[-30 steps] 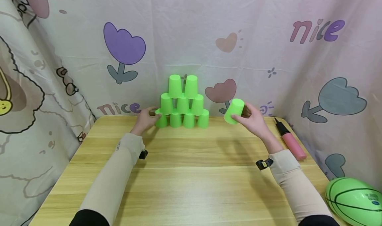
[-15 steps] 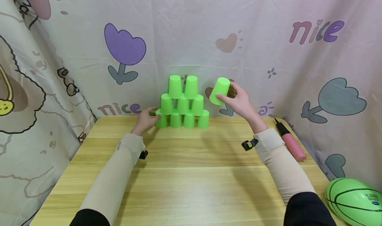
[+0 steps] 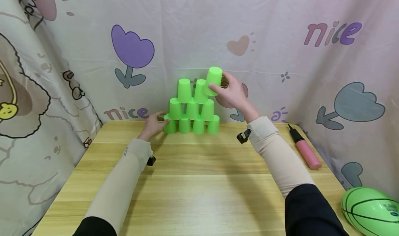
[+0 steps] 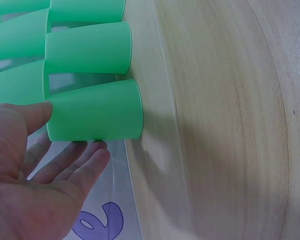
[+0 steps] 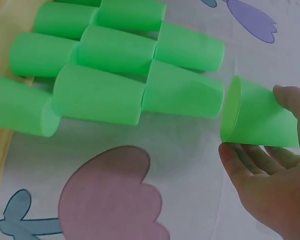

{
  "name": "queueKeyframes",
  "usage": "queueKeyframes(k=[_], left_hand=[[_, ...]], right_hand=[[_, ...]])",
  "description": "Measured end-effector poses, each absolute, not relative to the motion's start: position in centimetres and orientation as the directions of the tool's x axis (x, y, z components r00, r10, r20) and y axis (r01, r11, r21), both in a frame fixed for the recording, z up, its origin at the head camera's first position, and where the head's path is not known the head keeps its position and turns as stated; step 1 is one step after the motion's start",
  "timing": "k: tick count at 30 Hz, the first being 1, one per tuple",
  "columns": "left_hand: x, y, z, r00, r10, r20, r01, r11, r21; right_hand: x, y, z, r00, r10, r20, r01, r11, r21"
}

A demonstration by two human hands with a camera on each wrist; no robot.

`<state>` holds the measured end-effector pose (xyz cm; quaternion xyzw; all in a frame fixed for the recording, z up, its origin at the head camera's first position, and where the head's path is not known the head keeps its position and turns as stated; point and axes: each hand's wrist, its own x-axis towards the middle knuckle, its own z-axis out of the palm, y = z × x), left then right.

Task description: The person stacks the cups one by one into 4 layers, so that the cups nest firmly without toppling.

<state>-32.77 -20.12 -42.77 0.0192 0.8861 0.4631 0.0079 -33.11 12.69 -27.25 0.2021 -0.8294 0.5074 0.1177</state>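
Bright green cups stand upside down in a stepped stack, several in the bottom row, three above and two on top. My right hand (image 3: 233,92) grips another green cup (image 3: 214,78) between thumb and fingers, mouth down, beside and slightly higher than the top row's right cup (image 3: 199,91). In the right wrist view, the held cup (image 5: 262,112) has its rim close to the top cups' closed ends, a narrow gap between. At the stack's left end my left hand (image 3: 152,127) holds the bottom corner cup (image 4: 97,112), thumb at its upper edge, fingertips along its outer side.
The stack stands at the back edge of the wooden table (image 3: 187,180), close to a printed curtain (image 3: 193,32). A pink hand pump (image 3: 307,153) with a black nozzle lies at the right edge. A green ball (image 3: 371,210) sits at the lower right corner.
My right hand has carried its cup up and left, from right of the stack to the height of the top row. My left hand stays at the corner cup.
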Motion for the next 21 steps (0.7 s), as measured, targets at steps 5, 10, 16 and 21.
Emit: queueKeyframes(k=[5, 10, 16, 21], left_hand=[[-32.8, -20.2, -42.7, -0.999, 0.038, -0.006, 0.016, 0.574, 0.819], [-32.8, -20.2, -42.6, -0.999, 0.036, -0.006, 0.016, 0.579, 0.815], [-32.9, -20.3, -42.9, -0.999, 0.043, 0.006, 0.030, 0.583, 0.812], [-33.1, -20.3, -43.0, -0.999, 0.045, 0.010, 0.034, 0.583, 0.812]], right_hand=[[-33.9, 11.0, -26.5, -0.888, -0.226, 0.402, -0.461, 0.416, -0.784], [-34.8, 9.3, -26.1, -0.902, -0.210, 0.376, -0.430, 0.405, -0.807], [-35.8, 7.7, -26.1, -0.932, -0.177, 0.316, -0.359, 0.347, -0.866], [-36.3, 7.0, -25.6, -0.942, -0.161, 0.295, -0.335, 0.369, -0.867]])
